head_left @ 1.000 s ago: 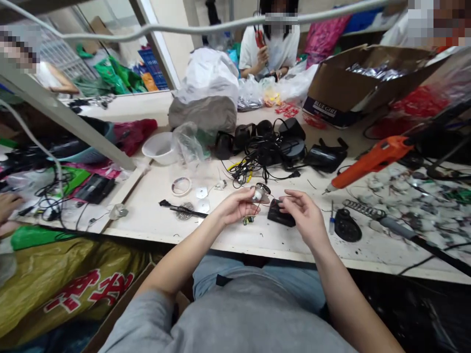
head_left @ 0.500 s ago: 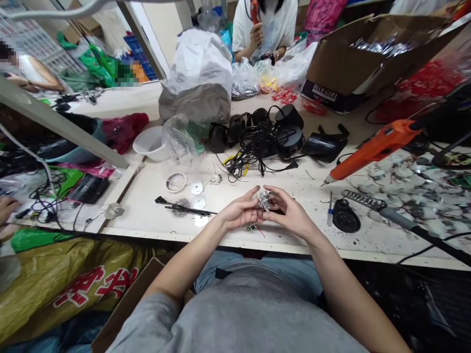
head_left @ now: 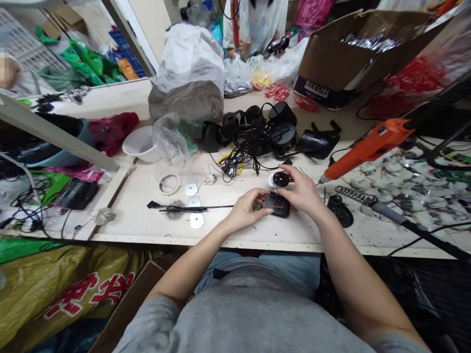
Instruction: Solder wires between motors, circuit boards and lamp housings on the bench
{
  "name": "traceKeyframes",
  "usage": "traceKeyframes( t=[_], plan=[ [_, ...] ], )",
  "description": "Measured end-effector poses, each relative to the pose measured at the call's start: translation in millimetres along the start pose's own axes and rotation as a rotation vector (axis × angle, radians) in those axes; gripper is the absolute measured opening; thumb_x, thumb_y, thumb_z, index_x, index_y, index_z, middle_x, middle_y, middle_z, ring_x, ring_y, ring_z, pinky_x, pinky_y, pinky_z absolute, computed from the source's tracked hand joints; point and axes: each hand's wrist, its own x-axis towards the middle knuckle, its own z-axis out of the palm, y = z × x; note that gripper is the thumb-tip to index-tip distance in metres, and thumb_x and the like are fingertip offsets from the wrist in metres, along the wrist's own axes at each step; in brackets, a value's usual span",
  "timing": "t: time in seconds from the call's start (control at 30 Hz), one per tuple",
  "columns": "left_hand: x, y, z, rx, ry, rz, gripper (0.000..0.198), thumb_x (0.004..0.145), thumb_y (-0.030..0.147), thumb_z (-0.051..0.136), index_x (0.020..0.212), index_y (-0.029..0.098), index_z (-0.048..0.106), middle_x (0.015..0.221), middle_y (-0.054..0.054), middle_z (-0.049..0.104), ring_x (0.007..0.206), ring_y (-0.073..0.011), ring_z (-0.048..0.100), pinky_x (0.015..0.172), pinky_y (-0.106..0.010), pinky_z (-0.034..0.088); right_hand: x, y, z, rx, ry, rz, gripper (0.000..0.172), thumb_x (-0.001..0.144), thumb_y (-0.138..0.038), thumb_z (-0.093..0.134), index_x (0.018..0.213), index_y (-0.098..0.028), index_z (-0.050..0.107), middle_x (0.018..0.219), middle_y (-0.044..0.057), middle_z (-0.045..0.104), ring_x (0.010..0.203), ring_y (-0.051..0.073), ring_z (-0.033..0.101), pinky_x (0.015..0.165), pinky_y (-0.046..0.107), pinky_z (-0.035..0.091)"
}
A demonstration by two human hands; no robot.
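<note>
My left hand (head_left: 247, 210) grips the left side of a black plastic housing (head_left: 279, 207), thumb at its lower edge. A bit of green circuit board shows by those fingers. My right hand (head_left: 302, 192) pinches a round part with a white body and a shiny black disc face (head_left: 280, 179), just above the housing. Thin wires run between the two parts. Left of my hands lie black cables (head_left: 206, 208) across a round dish of small metal pieces (head_left: 175, 210), beside flat metal plates (head_left: 197, 220). Rightward sits a black teardrop-shaped cover (head_left: 342, 212).
An orange electric screwdriver (head_left: 368, 147) slants in from the right, near a soldering iron (head_left: 397, 217) and its coil stand (head_left: 355, 194). Black housings with tangled cords (head_left: 253, 142) lie behind my hands. A cardboard box (head_left: 331, 63) stands at back right; a person (head_left: 257, 29) works opposite.
My hands were together around a small shiny part with wires and a circuit board below it. Now they are further apart, with the black housing and the round disc-faced part between them.
</note>
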Motion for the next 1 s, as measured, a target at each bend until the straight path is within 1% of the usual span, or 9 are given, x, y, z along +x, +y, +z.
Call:
traceKeyframes(
  t=[0.1, 0.2, 0.33, 0.43, 0.57, 0.7, 0.83, 0.93, 1.0],
  plan=[
    [3, -4, 10.0, 0.227, 0.040, 0.089, 0.024, 0.084, 0.027, 0.078, 0.106, 0.022, 0.072, 0.104, -0.005, 0.062, 0.093, -0.0186, 0.063, 0.087, -0.033, 0.054, 9, 9, 1, 0.007, -0.126, 0.055, 0.069, 0.068, -0.017, 0.076, 0.135, -0.025, 0.059, 0.118, 0.006, 0.071, 0.112, 0.028, 0.068, 0.103, 0.046, 0.054],
    [5, -10, 16.6, 0.283, 0.096, 0.094, 0.007, 0.087, 0.023, 0.074, 0.094, 0.022, 0.075, 0.099, -0.004, 0.059, 0.088, -0.0169, 0.063, 0.082, -0.031, 0.055, 13, 19, 1, 0.097, -0.258, 0.111, 0.071, 0.068, -0.019, 0.078, 0.136, -0.025, 0.059, 0.117, 0.006, 0.072, 0.109, 0.027, 0.068, 0.103, 0.045, 0.054],
    [5, -13, 15.6, 0.228, 0.110, 0.119, 0.007, 0.088, 0.028, 0.075, 0.090, 0.022, 0.076, 0.100, -0.005, 0.061, 0.091, -0.0177, 0.064, 0.082, -0.031, 0.055, 16, 33, -1, 0.256, -0.387, 0.143, 0.073, 0.068, -0.023, 0.080, 0.138, -0.024, 0.058, 0.125, 0.008, 0.070, 0.118, 0.026, 0.066, 0.110, 0.045, 0.050],
    [3, -10, 12.3, 0.154, 0.123, 0.085, 0.012, 0.090, 0.032, 0.071, 0.088, 0.021, 0.076, 0.099, -0.006, 0.063, 0.092, -0.0191, 0.064, 0.083, -0.032, 0.053, 15, 37, -3, 0.324, -0.429, 0.142, 0.070, 0.070, -0.025, 0.080, 0.137, -0.025, 0.058, 0.130, 0.008, 0.068, 0.124, 0.026, 0.063, 0.115, 0.047, 0.046],
    [-1, -4, 11.7, 0.051, 0.176, -0.041, 0.021, 0.092, 0.037, 0.066, 0.086, 0.022, 0.079, 0.088, -0.006, 0.061, 0.087, -0.0200, 0.062, 0.084, -0.033, 0.051, 9, 33, -4, 0.383, -0.418, 0.134, 0.061, 0.074, -0.026, 0.075, 0.133, -0.026, 0.061, 0.135, 0.007, 0.065, 0.128, 0.026, 0.061, 0.118, 0.049, 0.043],
    [-2, -1, 13.8, -0.107, 0.201, -0.208, 0.022, 0.085, 0.041, 0.073, 0.090, 0.021, 0.079, 0.078, -0.003, 0.062, 0.072, -0.0163, 0.058, 0.071, -0.029, 0.048, 2, 29, -3, 0.478, -0.419, 0.140, 0.056, 0.075, -0.024, 0.072, 0.131, -0.026, 0.062, 0.127, 0.006, 0.068, 0.122, 0.024, 0.064, 0.114, 0.049, 0.047],
    [-2, -1, 15.8, -0.351, 0.161, -0.343, 0.036, 0.074, 0.044, 0.080, 0.097, 0.016, 0.077, 0.066, 0.002, 0.060, 0.058, -0.0105, 0.051, 0.059, -0.024, 0.041, -4, 30, 1, 0.533, -0.398, 0.166, 0.057, 0.073, -0.021, 0.070, 0.129, -0.022, 0.061, 0.124, 0.008, 0.069, 0.119, 0.024, 0.065, 0.111, 0.048, 0.050],
    [-2, 3, 17.0, -0.443, 0.166, -0.379, 0.042, 0.065, 0.046, 0.086, 0.091, 0.015, 0.075, 0.065, 0.002, 0.061, 0.059, -0.0090, 0.051, 0.057, -0.022, 0.040, -7, 28, 4, 0.479, -0.341, 0.189, 0.055, 0.074, -0.021, 0.070, 0.128, -0.022, 0.061, 0.126, 0.009, 0.069, 0.119, 0.024, 0.066, 0.113, 0.049, 0.048],
    [-2, 6, 17.9, -0.461, 0.171, -0.386, 0.043, 0.063, 0.049, 0.087, 0.085, 0.015, 0.074, 0.064, 0.002, 0.061, 0.058, -0.0087, 0.050, 0.057, -0.022, 0.039, -14, 21, 3, 0.389, -0.233, 0.168, 0.052, 0.076, -0.023, 0.070, 0.128, -0.023, 0.062, 0.127, 0.009, 0.069, 0.120, 0.025, 0.066, 0.113, 0.050, 0.048]
  ],
)
